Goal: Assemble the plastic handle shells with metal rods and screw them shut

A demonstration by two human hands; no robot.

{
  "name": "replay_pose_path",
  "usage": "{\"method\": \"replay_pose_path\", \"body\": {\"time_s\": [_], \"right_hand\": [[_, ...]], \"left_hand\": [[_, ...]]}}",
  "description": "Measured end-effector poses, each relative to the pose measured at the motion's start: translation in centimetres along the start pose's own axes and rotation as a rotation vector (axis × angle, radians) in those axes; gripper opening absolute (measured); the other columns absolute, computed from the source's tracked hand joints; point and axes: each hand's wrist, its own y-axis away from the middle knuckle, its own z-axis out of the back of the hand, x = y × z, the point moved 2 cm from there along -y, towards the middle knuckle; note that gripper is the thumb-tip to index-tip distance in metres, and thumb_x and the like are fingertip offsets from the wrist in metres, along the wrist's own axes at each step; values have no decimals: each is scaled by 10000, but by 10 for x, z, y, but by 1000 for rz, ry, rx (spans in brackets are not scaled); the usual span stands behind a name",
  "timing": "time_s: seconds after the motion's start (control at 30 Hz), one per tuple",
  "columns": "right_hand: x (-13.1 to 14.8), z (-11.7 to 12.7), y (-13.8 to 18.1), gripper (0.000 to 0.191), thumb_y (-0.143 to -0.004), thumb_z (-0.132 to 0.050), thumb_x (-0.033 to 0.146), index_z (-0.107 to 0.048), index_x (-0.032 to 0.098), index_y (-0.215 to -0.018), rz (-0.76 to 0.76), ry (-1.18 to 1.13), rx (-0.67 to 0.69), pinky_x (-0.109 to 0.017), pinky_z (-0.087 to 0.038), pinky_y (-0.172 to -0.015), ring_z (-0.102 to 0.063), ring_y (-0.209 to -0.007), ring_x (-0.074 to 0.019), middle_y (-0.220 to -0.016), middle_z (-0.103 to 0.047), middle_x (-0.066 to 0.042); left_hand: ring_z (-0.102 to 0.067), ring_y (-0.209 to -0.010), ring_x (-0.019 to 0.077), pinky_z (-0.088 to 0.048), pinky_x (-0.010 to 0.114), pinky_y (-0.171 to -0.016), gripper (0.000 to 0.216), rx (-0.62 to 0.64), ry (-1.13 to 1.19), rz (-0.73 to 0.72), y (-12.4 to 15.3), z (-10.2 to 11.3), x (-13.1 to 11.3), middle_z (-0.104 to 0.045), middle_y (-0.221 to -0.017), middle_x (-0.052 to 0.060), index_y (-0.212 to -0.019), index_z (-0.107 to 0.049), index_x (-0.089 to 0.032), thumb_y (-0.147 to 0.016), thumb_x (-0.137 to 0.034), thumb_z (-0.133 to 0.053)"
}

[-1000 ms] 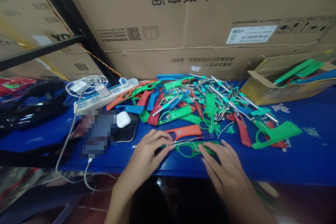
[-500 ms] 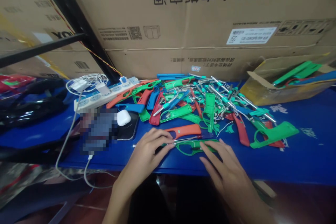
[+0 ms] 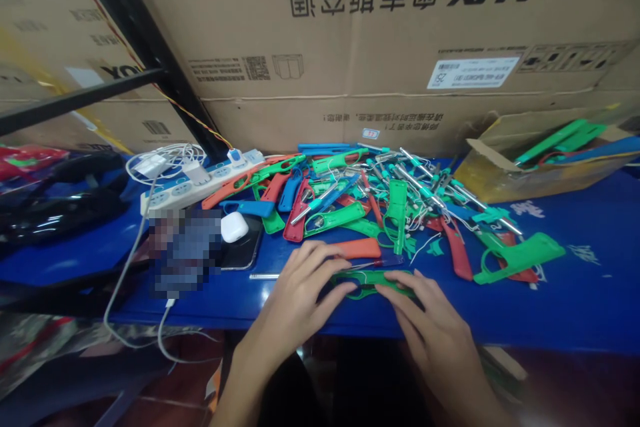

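A green long-necked lighter [image 3: 373,277] lies crosswise near the front edge of the blue table. Its metal tube [image 3: 264,276] sticks out to the left beyond my left hand [image 3: 305,290]. My left thumb and fingers close around the trigger end, hiding part of it. On the handle end, the fingers and thumb of my right hand [image 3: 433,317] grip the green shell. Just behind the lighter are an orange shell half [image 3: 361,248] and a screwdriver with a dark translucent handle [image 3: 391,260].
A pile of coloured shells, metal tubes and wires [image 3: 345,213] spreads behind my hands. At the right stands an open carton [image 3: 515,177] holding shells. A power strip [image 3: 173,195], a phone [image 3: 245,247] and a white earbud case [image 3: 235,227] are on the left. A large cardboard box [image 3: 350,33] walls the back.
My left hand has moved right along the lighter, from the tube to the trigger end, so more of the tube shows. My right hand has closed in on the handle end.
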Motion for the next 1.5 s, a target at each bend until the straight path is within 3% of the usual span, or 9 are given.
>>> {"method": "replay_pose_path", "body": {"time_s": [0.13,0.23,0.37,0.57,0.7,1.07,1.27,1.5], "right_hand": [[4,0,-4,338,-1015,-486,97,-651,259,-1261,4,-10,-23,-523,-464,-1062,-633,-1100,-255,-1218,-692,-52],[7,-1,-7,260,-1014,-538,136,-667,247,-1210,-9,-1,-50,-510,-437,-1075,-633,-1077,-250,-1202,-696,-53],[8,-1,-8,214,-1020,-580,192,-676,227,-1208,20,-5,-77,-475,-419,-1096,-630,-1094,-239,-1198,-702,-49],[7,0,-8,200,-1047,-551,223,-690,214,-1190,52,-3,-111,-416,-399,-1108,-633,-1086,-220,-1175,-717,-27],[7,1,-9,194,-1043,-554,215,-681,220,-1189,47,-23,-99,-416,-395,-1114,-637,-1083,-218,-1187,-717,-17],[1,1,-3,198,-1033,-580,240,-660,294,-1206,25,-94,-22,-467,-457,-1090,-676,-1047,-203,-1145,-738,25],[6,3,-4,179,-1048,-552,263,-664,273,-1187,1,-80,-70,-449,-496,-1052,-689,-1066,-220,-1149,-748,3],[7,-1,-6,202,-1056,-536,327,-671,272,-1197,-6,-32,-99,-438,-521,-1003,-675,-1115,-249,-1179,-738,-4]], "left_hand": [[-581,-1159,225,-455,401,-999,197,0,-2,-39,-6,-8,-8,-690,-1236,54,-1193,-632,-233,-997,-254,-647],[-602,-1119,217,-472,398,-980,229,-139,14,-44,-6,-3,-6,-708,-1192,61,-1216,-626,-229,-992,-183,-645],[-621,-1055,208,-500,383,-926,187,-320,10,18,-1,8,2,-719,-1083,54,-1111,-671,-229,-985,-101,-618],[-587,-1111,239,-493,407,-940,178,-215,-135,11,18,10,11,-711,-1165,64,-1112,-710,-229,-961,-142,-674],[-574,-1130,249,-493,418,-957,194,-217,-175,28,25,6,14,-714,-1185,67,-1138,-713,-226,-968,-148,-659],[-592,-1084,254,-470,402,-885,116,-186,-173,29,23,5,16,-748,-1119,37,-1013,-732,-254,-989,-198,-634],[-610,-1002,235,-391,442,-955,78,-171,-222,19,22,6,15,-762,-1023,-5,-985,-718,-263,-982,-218,-654],[-606,-1030,248,-451,419,-929,93,-166,-167,81,23,3,16,-760,-1071,19,-1054,-715,-260,-966,-269,-684]]}}
